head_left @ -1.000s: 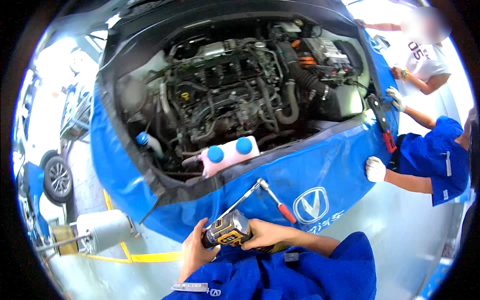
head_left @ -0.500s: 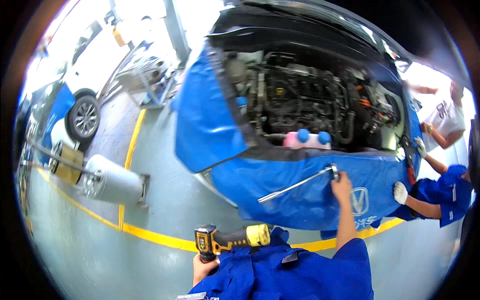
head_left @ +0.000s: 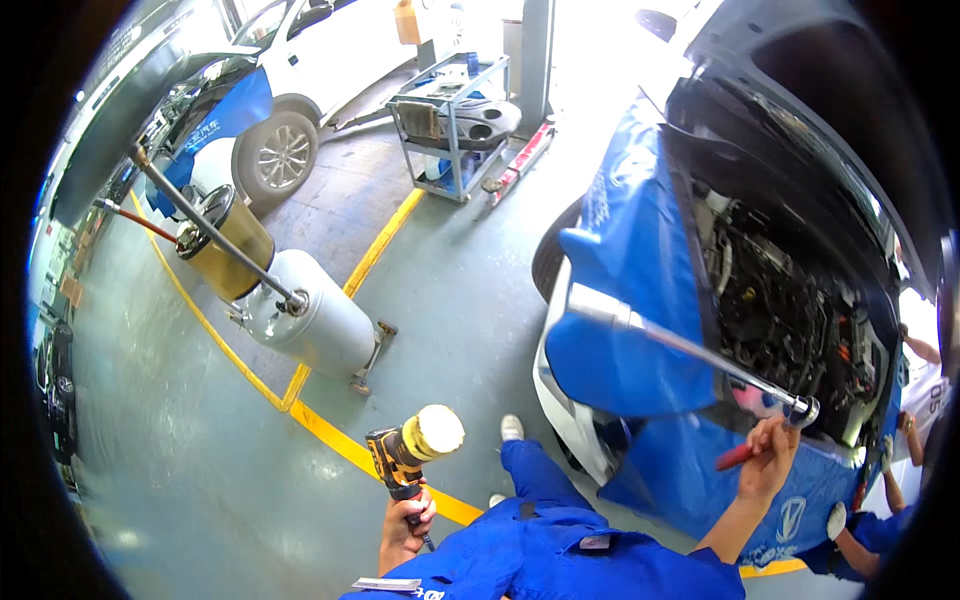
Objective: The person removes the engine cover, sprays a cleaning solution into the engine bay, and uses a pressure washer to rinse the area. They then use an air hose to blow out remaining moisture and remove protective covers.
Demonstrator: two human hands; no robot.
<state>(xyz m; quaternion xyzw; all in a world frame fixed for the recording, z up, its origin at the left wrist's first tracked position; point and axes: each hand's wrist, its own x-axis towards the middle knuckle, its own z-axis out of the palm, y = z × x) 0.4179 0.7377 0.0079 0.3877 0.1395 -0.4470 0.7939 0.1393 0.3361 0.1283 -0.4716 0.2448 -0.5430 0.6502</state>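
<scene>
My left hand [head_left: 408, 520] is closed round a yellow-and-black cordless power tool [head_left: 395, 462] with a pale yellow round end. It is held upright in front of my blue work clothes. My right hand [head_left: 768, 462] grips a ratchet wrench [head_left: 804, 410] by its red handle, close to the head. A long chrome extension bar [head_left: 705, 355] runs from that head to the upper left and ends in a thick socket [head_left: 600, 305]. Bar and socket show in front of the blue fender cover [head_left: 625, 375] of a car with its hood up, apart from the engine [head_left: 765, 290].
A grey cylindrical tank [head_left: 320, 305] with a yellowish canister [head_left: 240, 245] stands on the left. Behind are a tool cart [head_left: 455, 135], a red floor jack [head_left: 520, 165] and a white car [head_left: 350, 60]. A gloved co-worker's hand [head_left: 838, 520] rests on the car's front at right.
My view has swung left, so the engine bay now sits at the right. My right hand has raised the ratchet and bar nearer. The power tool is tilted more upright.
</scene>
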